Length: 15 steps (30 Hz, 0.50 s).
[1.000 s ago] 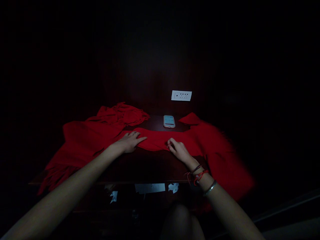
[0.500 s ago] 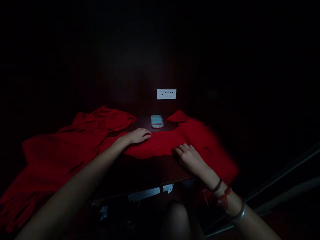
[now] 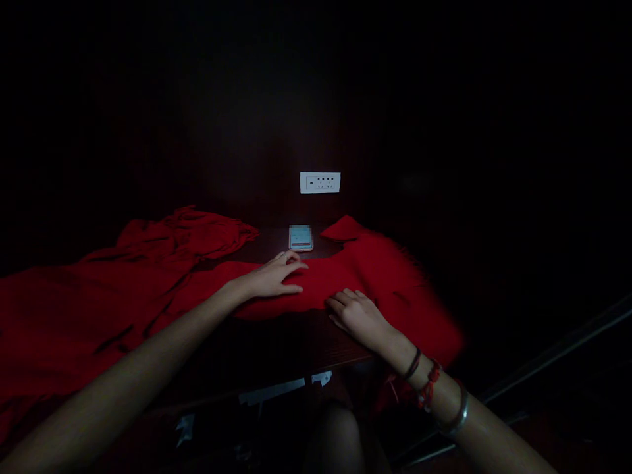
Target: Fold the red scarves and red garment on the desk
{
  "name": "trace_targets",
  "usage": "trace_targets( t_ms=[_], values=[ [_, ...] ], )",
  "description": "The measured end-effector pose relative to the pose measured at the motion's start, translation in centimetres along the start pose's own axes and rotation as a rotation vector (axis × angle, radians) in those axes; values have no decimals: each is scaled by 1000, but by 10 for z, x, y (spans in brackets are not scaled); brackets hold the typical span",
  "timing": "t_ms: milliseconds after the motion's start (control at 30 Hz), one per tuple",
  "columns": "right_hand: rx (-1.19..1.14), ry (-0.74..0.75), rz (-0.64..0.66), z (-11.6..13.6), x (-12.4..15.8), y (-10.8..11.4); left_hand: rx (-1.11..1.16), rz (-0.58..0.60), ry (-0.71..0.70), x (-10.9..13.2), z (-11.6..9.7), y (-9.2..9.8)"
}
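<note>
A red fringed scarf (image 3: 316, 282) lies spread across the dark table, its middle a narrow strip in front of me. My left hand (image 3: 277, 273) rests on this strip, fingers spread and thumb apart, with a ring on one finger. Over the strip's near edge lies my right hand (image 3: 356, 315), palm down, its fingers slightly bent and touching the cloth; no fold shows gripped in it. Just beyond my left fingertips is a phone (image 3: 301, 238) with a lit screen, lying on the table. To the right the cloth widens and hangs past the table's edge.
A white wall socket (image 3: 320, 182) is above the phone on the dark wall. Bunched red cloth (image 3: 187, 234) lies at the back left. Pale torn strips (image 3: 271, 392) cling below the table's front edge, and my knee (image 3: 340, 431) is underneath. Most surroundings are too dark to make out.
My left hand has opened wider, its fingers spreading over the cloth. The right hand has shifted slightly left along the near edge. The whole view has moved a little to the right.
</note>
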State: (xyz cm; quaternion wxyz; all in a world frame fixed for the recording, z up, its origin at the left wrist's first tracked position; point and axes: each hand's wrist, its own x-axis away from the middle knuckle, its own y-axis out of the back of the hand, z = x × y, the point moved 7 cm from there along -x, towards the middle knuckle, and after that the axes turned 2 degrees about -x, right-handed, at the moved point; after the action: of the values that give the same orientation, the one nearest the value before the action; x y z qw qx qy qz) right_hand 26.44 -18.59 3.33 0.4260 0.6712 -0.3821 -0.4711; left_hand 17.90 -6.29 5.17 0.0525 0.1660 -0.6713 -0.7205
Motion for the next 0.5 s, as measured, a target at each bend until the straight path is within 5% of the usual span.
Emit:
trace_targets(
  t_ms=[100, 200, 333, 500],
  values=[
    [-4, 107, 2, 12, -14, -2, -87, 159, -53, 47, -17, -2],
    [-19, 206, 26, 23, -33, -6, -186, 225, -2, 74, -9, -8],
    [-54, 237, 91, 30, -49, -14, -61, 106, 12, 74, 12, -7],
    [-246, 50, 54, 10, -57, -18, 257, -138, 55, 64, 43, -2]
  ],
)
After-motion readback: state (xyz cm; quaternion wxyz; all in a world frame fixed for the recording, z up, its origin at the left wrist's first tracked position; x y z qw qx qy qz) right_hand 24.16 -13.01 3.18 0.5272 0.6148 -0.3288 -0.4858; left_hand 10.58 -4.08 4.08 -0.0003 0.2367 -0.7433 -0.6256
